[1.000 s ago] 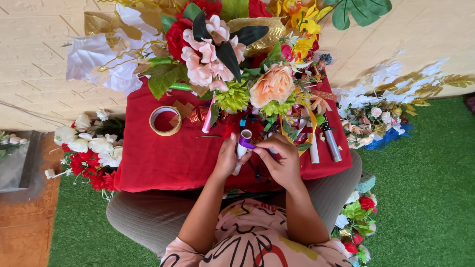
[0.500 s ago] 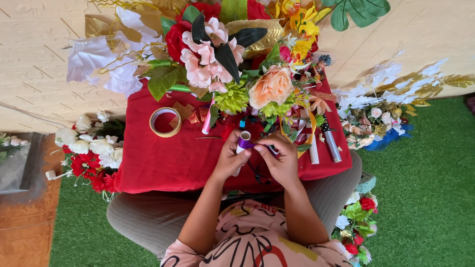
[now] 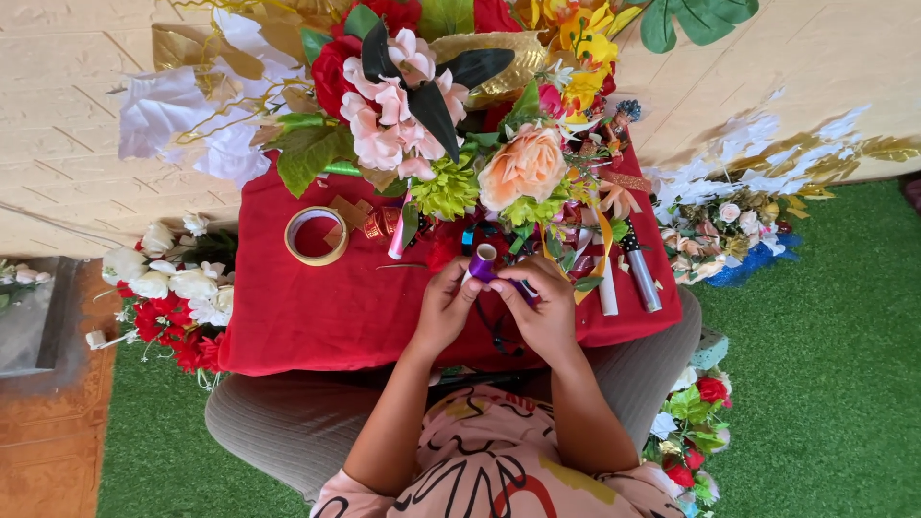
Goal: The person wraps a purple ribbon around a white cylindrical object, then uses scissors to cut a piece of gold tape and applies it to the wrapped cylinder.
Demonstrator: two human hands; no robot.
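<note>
Two hands meet over the near edge of the red cloth (image 3: 317, 317), both pinched on a small purple ribbon spool (image 3: 483, 265). The left hand (image 3: 443, 307) grips its side with fingers curled together; the right hand (image 3: 545, 312) closes its fingers on the ribbon's other side. A roll of tape (image 3: 317, 235) lies toward the cloth's far left corner. Artificial flowers (image 3: 451, 115) crowd the far edge, and two silver tubes (image 3: 641, 273) rest near the right edge.

glossy purple ribbon spool (image 3: 484, 266); matt red cloth (image 3: 336, 307); smooth tape roll (image 3: 316, 235); fabric-looking flowers (image 3: 523, 165); rough green turf (image 3: 825, 364).
</note>
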